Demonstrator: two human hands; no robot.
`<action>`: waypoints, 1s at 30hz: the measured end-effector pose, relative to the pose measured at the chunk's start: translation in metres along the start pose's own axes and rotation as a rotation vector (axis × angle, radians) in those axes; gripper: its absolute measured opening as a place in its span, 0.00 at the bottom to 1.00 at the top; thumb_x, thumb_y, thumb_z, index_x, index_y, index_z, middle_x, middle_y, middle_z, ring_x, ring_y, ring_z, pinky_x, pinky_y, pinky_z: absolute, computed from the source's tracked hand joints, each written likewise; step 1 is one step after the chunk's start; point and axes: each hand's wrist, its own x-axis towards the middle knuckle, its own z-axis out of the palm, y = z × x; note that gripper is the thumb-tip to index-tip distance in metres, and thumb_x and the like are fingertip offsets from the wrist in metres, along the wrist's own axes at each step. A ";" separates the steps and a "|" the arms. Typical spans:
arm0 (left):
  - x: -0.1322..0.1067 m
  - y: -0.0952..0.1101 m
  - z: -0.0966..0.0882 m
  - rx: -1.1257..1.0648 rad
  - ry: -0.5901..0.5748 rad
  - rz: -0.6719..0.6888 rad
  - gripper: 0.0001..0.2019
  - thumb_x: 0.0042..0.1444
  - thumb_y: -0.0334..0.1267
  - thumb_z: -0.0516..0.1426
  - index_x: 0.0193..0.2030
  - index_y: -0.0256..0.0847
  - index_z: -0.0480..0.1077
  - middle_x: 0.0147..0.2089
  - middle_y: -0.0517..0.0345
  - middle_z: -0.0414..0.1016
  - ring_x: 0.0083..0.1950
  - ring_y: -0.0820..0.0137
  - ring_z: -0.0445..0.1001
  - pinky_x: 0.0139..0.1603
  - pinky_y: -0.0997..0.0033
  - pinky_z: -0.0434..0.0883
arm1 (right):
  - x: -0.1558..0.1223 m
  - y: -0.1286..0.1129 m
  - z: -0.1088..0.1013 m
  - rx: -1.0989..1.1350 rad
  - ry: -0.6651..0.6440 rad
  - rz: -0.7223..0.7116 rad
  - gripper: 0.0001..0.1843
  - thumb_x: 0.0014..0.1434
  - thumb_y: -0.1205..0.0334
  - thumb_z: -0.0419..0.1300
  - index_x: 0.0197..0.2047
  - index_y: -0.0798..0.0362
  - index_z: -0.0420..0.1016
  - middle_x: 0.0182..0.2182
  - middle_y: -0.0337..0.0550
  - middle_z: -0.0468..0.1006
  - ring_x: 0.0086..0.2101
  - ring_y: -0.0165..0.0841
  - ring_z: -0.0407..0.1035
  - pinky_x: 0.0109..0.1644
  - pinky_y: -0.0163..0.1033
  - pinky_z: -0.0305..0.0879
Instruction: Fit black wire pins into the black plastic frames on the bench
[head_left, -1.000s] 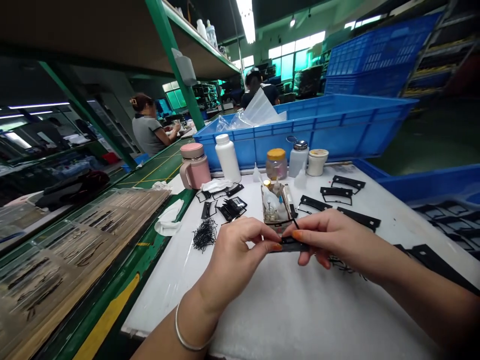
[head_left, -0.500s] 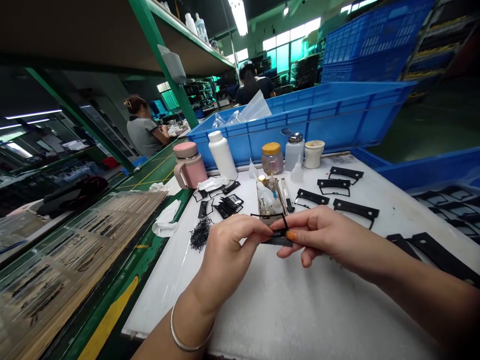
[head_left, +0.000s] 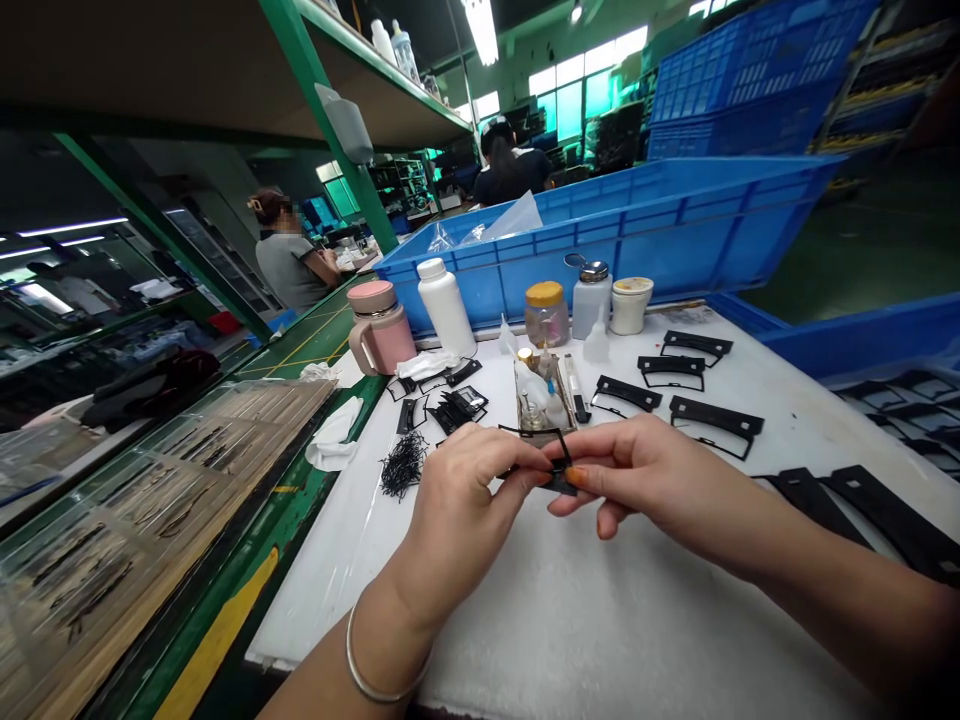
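Between my two hands, above the white work surface (head_left: pixel 360 590), is a small black plastic frame (head_left: pixel 561 447). My left hand (head_left: pixel 469 500) pinches its left side with thumb and index finger. On the right side, my right hand (head_left: pixel 637 465) grips it between thumb and fingers. The fingertips cover much of the frame's lower part. To the left of my left hand lies a heap of thin black strips (head_left: pixel 403 463). More black frames (head_left: pixel 459 408) are piled behind it. Several others, such as one black frame (head_left: pixel 716 418), are spread out beyond my right hand.
A small tray (head_left: pixel 517 405) of bottles stands just beyond my hands, beside a utility knife (head_left: pixel 576 390). Farther back are a pink mug (head_left: pixel 382 330), a white bottle (head_left: pixel 448 308), a yellow-lidded jar (head_left: pixel 546 318) and a large blue crate (head_left: pixel 637 225). Two people sit in the background.
Both hands keep hold of the black frame, which has tilted slightly. My fingers have shifted a little on it, and the camera view has moved slightly.
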 end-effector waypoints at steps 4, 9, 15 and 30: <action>0.001 0.000 0.001 0.041 0.005 0.008 0.04 0.59 0.28 0.61 0.37 0.41 0.74 0.38 0.62 0.77 0.38 0.71 0.72 0.42 0.70 0.65 | 0.000 0.002 0.001 -0.014 -0.009 -0.017 0.16 0.62 0.66 0.57 0.51 0.50 0.79 0.48 0.45 0.78 0.42 0.35 0.76 0.31 0.29 0.72; 0.001 0.002 0.001 0.063 0.012 -0.012 0.03 0.59 0.29 0.62 0.37 0.41 0.75 0.38 0.62 0.77 0.38 0.70 0.72 0.42 0.68 0.64 | 0.001 0.001 0.003 -0.041 0.004 -0.025 0.16 0.62 0.65 0.57 0.51 0.48 0.79 0.46 0.44 0.79 0.42 0.35 0.76 0.32 0.30 0.72; 0.000 0.002 0.001 0.068 0.019 -0.021 0.04 0.57 0.27 0.61 0.35 0.41 0.74 0.37 0.62 0.77 0.38 0.70 0.71 0.42 0.67 0.65 | 0.001 0.001 0.004 -0.085 0.007 -0.058 0.16 0.63 0.65 0.55 0.51 0.47 0.79 0.44 0.42 0.79 0.41 0.34 0.75 0.32 0.30 0.71; 0.000 0.001 0.002 0.077 0.042 -0.041 0.04 0.58 0.28 0.60 0.35 0.40 0.74 0.36 0.61 0.77 0.37 0.69 0.71 0.41 0.67 0.64 | -0.002 0.002 0.008 -0.200 0.068 -0.148 0.16 0.63 0.64 0.56 0.51 0.47 0.79 0.43 0.41 0.79 0.39 0.34 0.76 0.32 0.32 0.72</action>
